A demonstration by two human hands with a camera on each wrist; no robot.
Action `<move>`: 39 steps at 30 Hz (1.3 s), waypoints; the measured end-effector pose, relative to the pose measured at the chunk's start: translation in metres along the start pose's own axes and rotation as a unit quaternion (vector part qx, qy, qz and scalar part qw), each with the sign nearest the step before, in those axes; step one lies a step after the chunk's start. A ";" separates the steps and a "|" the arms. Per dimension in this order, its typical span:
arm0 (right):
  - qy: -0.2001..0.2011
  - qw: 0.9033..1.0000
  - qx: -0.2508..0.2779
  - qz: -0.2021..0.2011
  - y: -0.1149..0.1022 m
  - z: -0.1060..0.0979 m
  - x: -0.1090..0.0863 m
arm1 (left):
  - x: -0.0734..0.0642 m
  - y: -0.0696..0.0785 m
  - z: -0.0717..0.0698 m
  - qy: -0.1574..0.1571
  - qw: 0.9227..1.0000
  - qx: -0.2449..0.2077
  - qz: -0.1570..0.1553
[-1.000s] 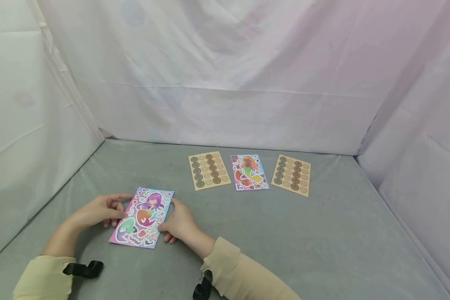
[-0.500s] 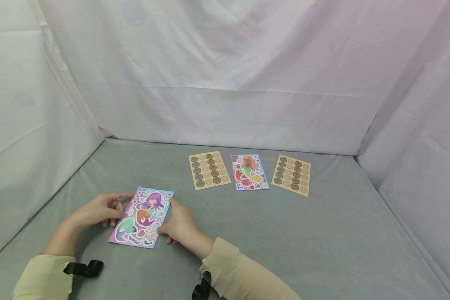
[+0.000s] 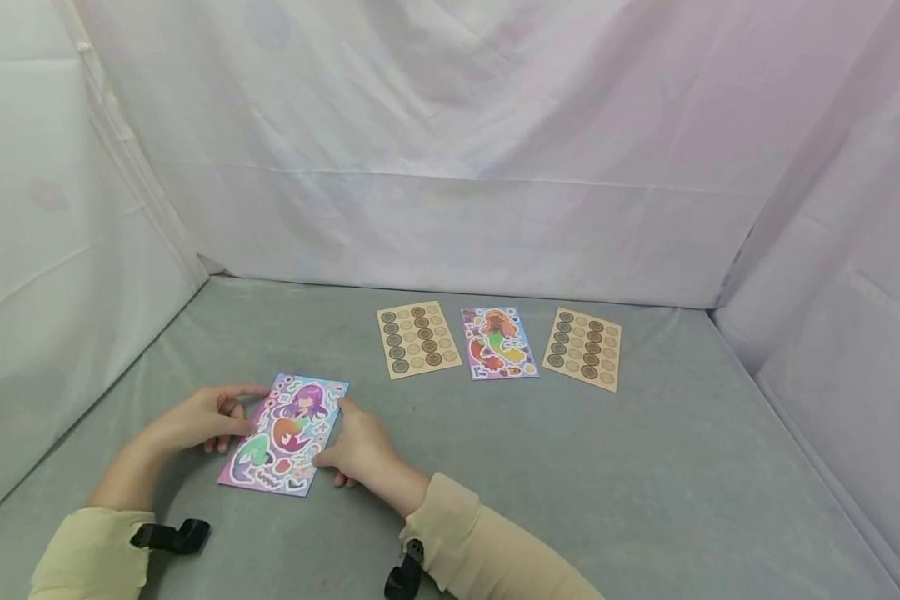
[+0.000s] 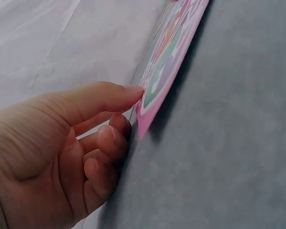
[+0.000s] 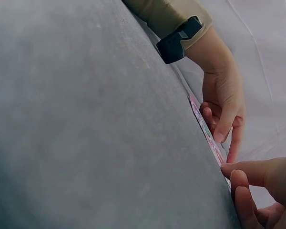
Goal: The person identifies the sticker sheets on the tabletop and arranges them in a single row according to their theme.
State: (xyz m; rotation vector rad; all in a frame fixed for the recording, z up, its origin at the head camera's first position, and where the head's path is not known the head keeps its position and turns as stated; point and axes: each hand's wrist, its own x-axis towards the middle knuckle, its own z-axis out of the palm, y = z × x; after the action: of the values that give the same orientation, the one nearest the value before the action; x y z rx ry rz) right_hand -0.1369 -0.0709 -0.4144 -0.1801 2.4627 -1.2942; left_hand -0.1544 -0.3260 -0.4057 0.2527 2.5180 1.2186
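A mermaid sticker sheet (image 3: 288,437), pink at its left edge and blue at the upper right, is between the two hands at the left of the table. The left hand (image 3: 195,421) pinches its left edge, thumb on top and index finger stretched toward the upper corner. From the right, the right hand (image 3: 366,446) pinches the opposite edge between thumb and fingers. In the left wrist view the sheet (image 4: 164,74) casts a shadow under its near corner, slightly off the table. Its underside is hidden.
Farther back lie a tan sheet of round stickers (image 3: 418,340), a second mermaid sticker sheet (image 3: 499,344) and another tan round-sticker sheet (image 3: 582,350), side by side. White curtains (image 3: 450,225) enclose the grey tabletop (image 3: 607,500) at the back and sides.
The right hand's fingers have shifted very slightly left on the sheet's right edge. The left hand, the held sheet and the sheets behind stay nearly still.
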 end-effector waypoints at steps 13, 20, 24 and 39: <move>-0.011 1.000 0.016 -0.002 0.000 -0.003 -0.001 | 0.003 0.005 -0.001 -0.007 1.000 0.004 -0.002; -0.030 0.999 0.033 -0.007 0.001 -0.006 0.000 | 0.004 0.008 -0.001 -0.011 1.000 0.009 0.001; -0.044 0.998 0.037 -0.022 0.002 -0.009 -0.001 | 0.004 0.009 -0.003 0.002 1.000 0.008 0.004; -0.064 0.996 0.043 -0.054 0.003 -0.021 -0.004 | 0.013 0.021 -0.005 0.033 0.999 -0.013 0.036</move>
State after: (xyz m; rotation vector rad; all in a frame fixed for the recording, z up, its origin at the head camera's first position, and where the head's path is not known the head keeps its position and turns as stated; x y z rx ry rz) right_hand -0.1404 -0.0521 -0.4049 -0.3662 2.3130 -1.3846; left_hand -0.1680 -0.3132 -0.3892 0.3042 2.5676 1.3062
